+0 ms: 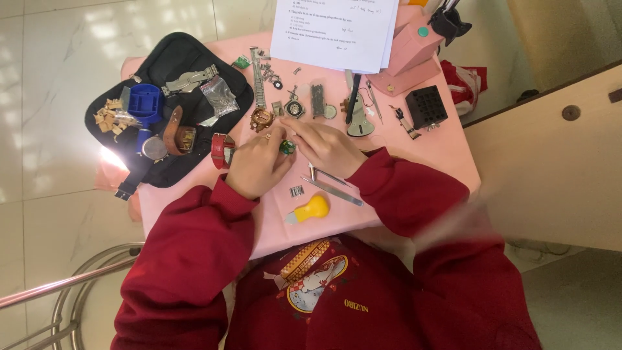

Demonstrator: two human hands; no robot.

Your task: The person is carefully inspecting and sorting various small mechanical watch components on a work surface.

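While both forearms, in dark red sleeves, run up from the bottom of the view and converge over the middle of the pink table cover [427, 152], the two hands meet around a small green object [287, 148] lying just above the cloth at the table's centre. The left hand [258, 163] is curled, knuckles uppermost, wrist bent slightly inward, its fingertips closed on the left side of the green object; a ring shows on one finger. The right hand [326, 146] lies palm down with the wrist flat near the cloth, its fingers extended leftward and pinching the same object from the right and above. How firmly each hand grips cannot be told, as the fingers hide most of the piece. Just below the right hand lie metal tweezers [334, 188], untouched, and below those a yellow-handled tool [310, 209] and a small metal link piece [297, 190]. A red watch strap [221, 150] rests just left of the left hand. Above the hands sit a bronze watch case [262, 118] and several small watch parts. A black pouch [175, 58] holding a blue holder [145, 104], straps and bagged parts lies at the left; a black block [426, 107] and a sheet of paper [334, 29] lie at the far side.
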